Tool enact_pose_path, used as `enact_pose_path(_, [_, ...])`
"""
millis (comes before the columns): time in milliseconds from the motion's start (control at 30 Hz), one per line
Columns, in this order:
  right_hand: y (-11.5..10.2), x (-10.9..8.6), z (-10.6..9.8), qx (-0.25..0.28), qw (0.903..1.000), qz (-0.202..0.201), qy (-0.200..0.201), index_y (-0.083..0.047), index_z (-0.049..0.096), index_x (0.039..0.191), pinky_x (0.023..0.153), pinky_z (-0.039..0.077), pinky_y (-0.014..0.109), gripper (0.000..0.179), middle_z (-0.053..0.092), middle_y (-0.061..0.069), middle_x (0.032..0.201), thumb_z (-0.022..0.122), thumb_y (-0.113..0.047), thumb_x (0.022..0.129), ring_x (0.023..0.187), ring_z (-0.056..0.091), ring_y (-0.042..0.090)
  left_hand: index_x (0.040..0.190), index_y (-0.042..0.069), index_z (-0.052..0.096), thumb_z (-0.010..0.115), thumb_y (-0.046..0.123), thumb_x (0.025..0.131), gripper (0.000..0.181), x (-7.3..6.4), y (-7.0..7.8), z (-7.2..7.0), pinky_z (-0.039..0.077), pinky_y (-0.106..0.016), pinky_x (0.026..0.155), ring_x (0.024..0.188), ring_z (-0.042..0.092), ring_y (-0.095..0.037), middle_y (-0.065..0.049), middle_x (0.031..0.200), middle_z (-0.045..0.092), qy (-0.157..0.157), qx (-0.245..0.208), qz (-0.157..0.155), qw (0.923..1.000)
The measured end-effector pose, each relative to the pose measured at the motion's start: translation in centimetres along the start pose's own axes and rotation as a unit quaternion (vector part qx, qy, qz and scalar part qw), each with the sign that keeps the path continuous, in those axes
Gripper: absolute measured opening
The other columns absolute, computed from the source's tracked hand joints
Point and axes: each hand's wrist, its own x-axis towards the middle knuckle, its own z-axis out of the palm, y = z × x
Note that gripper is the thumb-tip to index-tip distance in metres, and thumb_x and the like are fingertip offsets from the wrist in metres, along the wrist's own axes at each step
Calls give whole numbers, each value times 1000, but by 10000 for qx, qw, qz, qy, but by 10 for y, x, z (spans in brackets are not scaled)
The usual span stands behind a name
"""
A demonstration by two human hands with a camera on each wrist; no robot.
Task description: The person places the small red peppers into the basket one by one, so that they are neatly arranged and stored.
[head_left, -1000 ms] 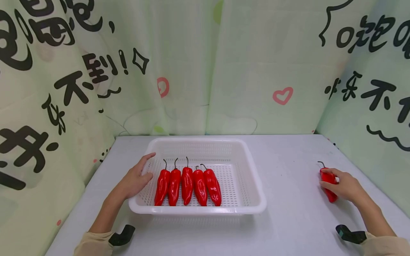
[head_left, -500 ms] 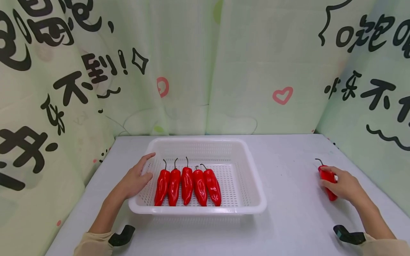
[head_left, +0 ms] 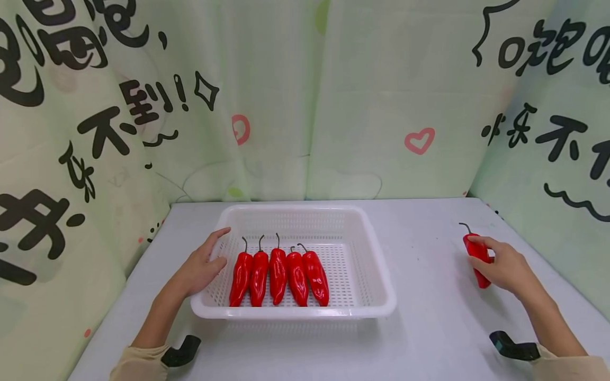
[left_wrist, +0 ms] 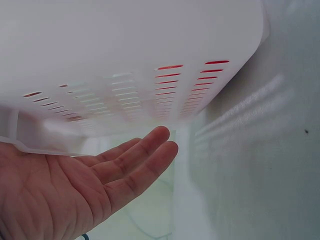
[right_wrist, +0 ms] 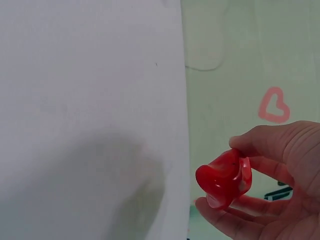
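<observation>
A white perforated plastic basket (head_left: 343,313) holds a row of several glossy red peppers (head_left: 278,275) with dark curved stems. My left hand (head_left: 202,270) rests at its left rim, with the thumb and index finger reaching over the edge. In the left wrist view, the other fingers (left_wrist: 137,170) stretch straight outside the basket wall (left_wrist: 125,45). Far to the right, my right hand (head_left: 502,267) pinches another red pepper (head_left: 478,253) between thumb and fingers, its stem pointing away. The right wrist view shows this pepper's tip (right_wrist: 220,180) end-on, its shadow falling on the table.
The basket stands on a white-covered table (head_left: 424,338). A pale green curtain (head_left: 362,106) with black lettering and pink hearts encloses the back and both sides. Dark wrist camera mounts (head_left: 514,346) sit at both sleeves.
My right hand has raised the pepper and moved it a little left and away from me. The left hand and basket have stayed in place.
</observation>
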Motion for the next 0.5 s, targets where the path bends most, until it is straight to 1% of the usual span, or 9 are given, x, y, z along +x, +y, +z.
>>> enact_pose_path(267, [-16, -4, -2, 112, 9997, -180, 121, 12, 35, 147, 66, 63, 52, 71, 39, 44, 129, 71, -15, 92, 110, 42, 62, 160, 14, 25, 53, 9, 94, 72, 0, 2, -1, 61, -55, 85, 123, 56, -46, -29, 155, 39, -12, -20, 18, 10000])
enact_pose_path(500, [-32, -9, -2, 191, 9983, -457, 292, 11, 38, 147, 66, 63, 54, 71, 39, 43, 131, 73, -16, 91, 111, 44, 62, 160, 14, 25, 54, 9, 94, 73, -2, 2, 0, 61, -55, 84, 123, 56, -46, -29, 156, 38, -24, -68, -21, 10000])
